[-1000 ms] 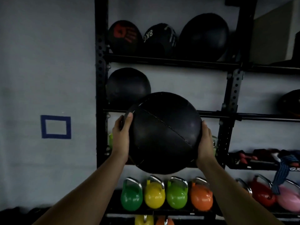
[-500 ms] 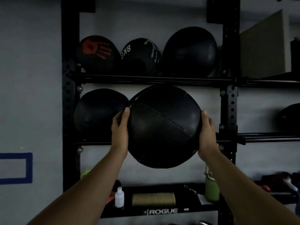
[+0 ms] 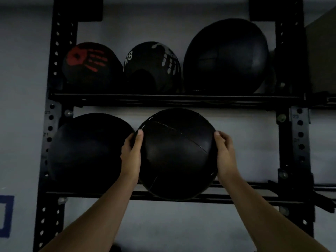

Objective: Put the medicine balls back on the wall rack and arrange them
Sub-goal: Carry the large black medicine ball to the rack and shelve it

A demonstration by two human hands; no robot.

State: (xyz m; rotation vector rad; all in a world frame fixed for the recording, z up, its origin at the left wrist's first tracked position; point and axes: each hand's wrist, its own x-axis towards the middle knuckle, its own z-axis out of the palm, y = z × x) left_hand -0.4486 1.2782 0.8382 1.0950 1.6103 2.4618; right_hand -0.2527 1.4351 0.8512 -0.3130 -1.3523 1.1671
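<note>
The left hand [image 3: 131,157] presses flat against the left side of a black medicine ball [image 3: 177,153], thumb up along its front and the other fingers wrapped behind out of sight. The right hand [image 3: 224,155] clasps the opposite side the same way, so the ball is gripped between both palms. Both forearms reach up from the lower edge of the view.

The held ball has a thin pale seam running diagonally across its face. Its underside sits at the level of the lower shelf rails [image 3: 236,196] of the black wall rack [image 3: 291,160]; whether its weight rests on them cannot be told in the dim light. Just to its left, with the left hand squeezed between them, a second large black ball [image 3: 87,151] sits on the same shelf against the rack's left upright [image 3: 52,124].

On the shelf above stand three more balls in a row: one with a red handprint [image 3: 91,64] at the left, one with a white handprint and "8K" lettering [image 3: 152,68] touching it in the middle, and a larger plain black ball [image 3: 226,57] at the right.

Behind the rack is a pale wall [image 3: 21,106], with a blue taped rectangle [image 3: 7,215] at the far left edge
</note>
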